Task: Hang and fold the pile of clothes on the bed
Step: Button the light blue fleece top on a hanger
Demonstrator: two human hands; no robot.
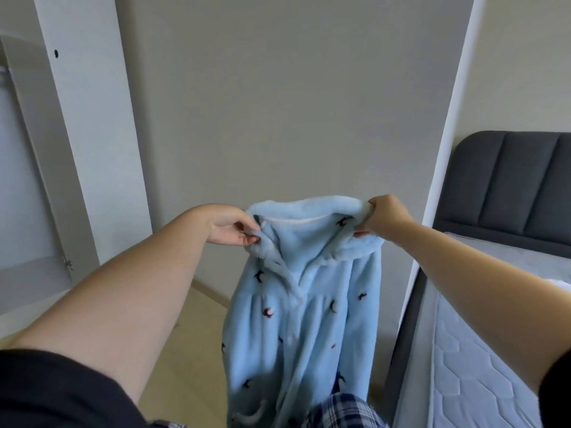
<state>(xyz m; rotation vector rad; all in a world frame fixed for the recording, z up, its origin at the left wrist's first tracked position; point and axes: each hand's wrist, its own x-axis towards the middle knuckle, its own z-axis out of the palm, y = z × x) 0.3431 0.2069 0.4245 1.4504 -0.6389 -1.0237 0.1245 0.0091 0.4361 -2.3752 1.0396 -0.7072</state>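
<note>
Blue fleece garment [302, 298] is up in the air in front of me, held by its collar, the body hanging straight down over my checked trousers [343, 409]. It's dotted with little dark and white motifs, and a button strip runs down the front, facing me. It's off the bed, hanging between the wardrobe side and the mattress side, over the pale wood floor [191, 350].

Behind it, a broad grey panel [293, 103] fills the middle, with a white edge along its right. Nothing touches the garment but me; the panel stands close behind the cloth.

Hands now. My left hand [231, 227] has thumb and fingertips pinched together on the left end of the collar, palm turned up a bit. My right hand [383, 216] has its fingers curled round the right end, bunching the fluffy edge. Both are clamped on the collar, set apart so it stretches between them. Black sleeve [55, 390] shows at my left shoulder.

To the right lies the bed: quilted mattress [482, 350] with its side towards me, and a dark grey padded headboard [519, 186] against the wall.

To the left, a wardrobe [18, 180] stands open, its white door [86, 134] swung out with a hinge low on the edge. Its inside is pale and dim; I can't tell what's in it
</note>
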